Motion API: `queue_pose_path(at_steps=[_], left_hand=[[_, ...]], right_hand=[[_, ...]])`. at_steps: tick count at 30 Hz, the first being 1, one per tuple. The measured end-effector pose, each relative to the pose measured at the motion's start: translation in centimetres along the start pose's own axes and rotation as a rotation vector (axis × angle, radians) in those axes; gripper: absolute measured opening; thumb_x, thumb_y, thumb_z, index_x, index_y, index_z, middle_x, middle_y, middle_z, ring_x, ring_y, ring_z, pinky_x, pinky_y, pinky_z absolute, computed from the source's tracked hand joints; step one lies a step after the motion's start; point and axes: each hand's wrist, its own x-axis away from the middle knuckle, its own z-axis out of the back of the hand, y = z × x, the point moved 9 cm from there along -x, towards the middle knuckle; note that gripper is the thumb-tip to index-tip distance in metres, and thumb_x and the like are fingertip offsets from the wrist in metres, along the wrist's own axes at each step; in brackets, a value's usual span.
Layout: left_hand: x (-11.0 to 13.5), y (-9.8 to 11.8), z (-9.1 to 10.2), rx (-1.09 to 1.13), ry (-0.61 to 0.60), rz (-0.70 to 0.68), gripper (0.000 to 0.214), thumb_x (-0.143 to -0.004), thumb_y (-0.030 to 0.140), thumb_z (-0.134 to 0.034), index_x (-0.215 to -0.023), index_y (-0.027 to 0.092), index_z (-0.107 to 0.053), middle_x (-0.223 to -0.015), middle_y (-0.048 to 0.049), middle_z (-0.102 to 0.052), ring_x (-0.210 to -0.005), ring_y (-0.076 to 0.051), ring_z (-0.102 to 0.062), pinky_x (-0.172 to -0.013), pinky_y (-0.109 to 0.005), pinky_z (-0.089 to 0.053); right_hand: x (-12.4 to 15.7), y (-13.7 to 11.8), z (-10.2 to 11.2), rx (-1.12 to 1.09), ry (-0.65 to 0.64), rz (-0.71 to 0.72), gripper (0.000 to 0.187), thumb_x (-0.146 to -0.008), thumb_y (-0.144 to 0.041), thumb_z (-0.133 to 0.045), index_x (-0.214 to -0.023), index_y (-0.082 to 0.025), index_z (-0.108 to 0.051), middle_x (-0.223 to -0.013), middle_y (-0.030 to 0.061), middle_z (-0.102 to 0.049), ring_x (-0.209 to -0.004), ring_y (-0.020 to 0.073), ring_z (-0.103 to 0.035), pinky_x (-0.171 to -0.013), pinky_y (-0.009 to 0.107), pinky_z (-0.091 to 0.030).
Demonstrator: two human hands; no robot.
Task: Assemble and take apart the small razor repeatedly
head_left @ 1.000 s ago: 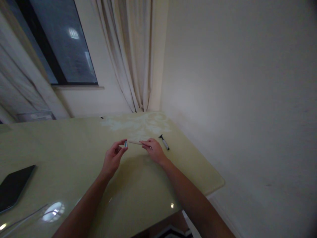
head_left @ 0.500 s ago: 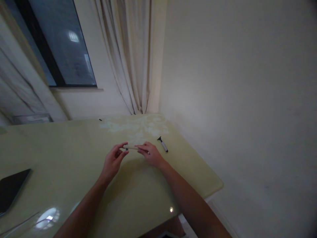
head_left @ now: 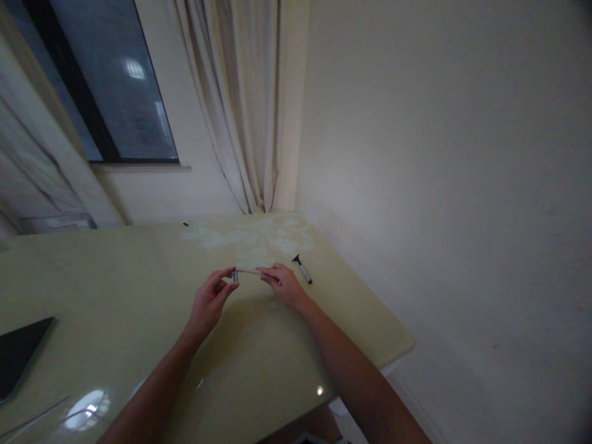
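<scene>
At left hand (head_left: 210, 302): small cap (head_left: 235, 276) pinched, just beside tip of stick (head_left: 248, 271) gripped by right hand (head_left: 284, 287); fitting apparently underway, needs straight alignment.

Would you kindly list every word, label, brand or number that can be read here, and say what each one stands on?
None can be read.
The small metal piece in the left hand and the thin pale stick in the right hand are too small and dim to show any marking.
The black-headed tool and the dark flat device on the table show no text.
</scene>
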Motion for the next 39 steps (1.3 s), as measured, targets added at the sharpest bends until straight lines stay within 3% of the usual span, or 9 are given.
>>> queue_pose_path(at_steps=[4,18,23,27,32,36,39], left_hand=[[0.1,0.1,-0.3,0.006,-0.035,0.003,0.046,-0.085,0.047,-0.07,-0.122,0.019,-0.071,-0.082,0.002,-0.058,-0.057,-0.01,-0.046,-0.055,-0.024,-0.039],[-0.1,-1.0,-0.1,-0.021,-0.034,0.014,0.042,-0.085,0.048,-0.069,-0.118,0.021,-0.071,-0.083,0.0022,-0.058,-0.056,-0.01,-0.044,-0.054,-0.024,-0.038],[-0.2,-1.4,-0.1,-0.003,-0.016,0.028,0.045,-0.084,0.047,-0.07,-0.121,0.021,-0.071,-0.08,0.0025,-0.057,-0.058,-0.011,-0.045,-0.054,-0.024,-0.039],[-0.3,-1.7,0.1,-0.003,0.012,0.028,0.044,-0.084,0.047,-0.07,-0.12,0.02,-0.071,-0.087,0.0009,-0.06,-0.057,-0.01,-0.044,-0.053,-0.024,-0.038],[-0.4,-1.8,-0.4,-0.01,-0.019,0.009,0.045,-0.084,0.045,-0.07,-0.121,0.019,-0.071,-0.086,0.0007,-0.061,-0.057,-0.01,-0.045,-0.053,-0.024,-0.038],[-0.6,-2.1,-0.4,-0.013,-0.012,0.006,0.044,-0.085,0.046,-0.069,-0.12,0.02,-0.071,-0.09,-0.0004,-0.064,-0.057,-0.01,-0.045,-0.054,-0.024,-0.039],[-0.7,-2.2,-0.3,-0.017,-0.005,0.001,0.043,-0.084,0.046,-0.069,-0.119,0.02,-0.071,-0.096,-0.0017,-0.065,-0.057,-0.01,-0.046,-0.054,-0.024,-0.04]], right_hand=[[0.1,-0.5,-0.3,-0.016,-0.059,0.066,0.032,-0.101,-0.028,-0.066,-0.133,-0.027,-0.073,-0.086,0.0024,-0.06,-0.084,0.0162,-0.056,-0.08,0.026,-0.043],[0.0,1.0,-0.1,0.087,-0.021,-0.047,0.03,-0.102,-0.03,-0.064,-0.13,-0.025,-0.075,-0.083,0.0023,-0.059,-0.079,0.0157,-0.054,-0.077,0.026,-0.041],[0.1,0.8,-0.8,0.018,-0.09,0.006,0.031,-0.101,-0.029,-0.067,-0.13,-0.026,-0.075,-0.085,0.0027,-0.061,-0.079,0.0156,-0.056,-0.076,0.026,-0.043],[0.1,1.6,-0.4,0.1,-0.036,-0.045,0.029,-0.101,-0.029,-0.067,-0.127,-0.024,-0.077,-0.084,0.0038,-0.062,-0.081,0.017,-0.056,-0.078,0.027,-0.043],[0.1,1.0,-1.1,0.023,-0.102,0.007,0.031,-0.1,-0.027,-0.067,-0.13,-0.023,-0.075,-0.085,0.0033,-0.063,-0.079,0.0156,-0.058,-0.076,0.026,-0.043],[0.1,1.5,-0.6,0.072,-0.038,-0.035,0.029,-0.101,-0.028,-0.066,-0.128,-0.022,-0.076,-0.086,0.0045,-0.065,-0.082,0.0165,-0.058,-0.078,0.027,-0.043],[0.1,1.5,-1.2,0.032,-0.073,-0.011,0.03,-0.101,-0.028,-0.066,-0.128,-0.021,-0.076,-0.086,0.0049,-0.066,-0.081,0.0164,-0.059,-0.078,0.027,-0.044]])
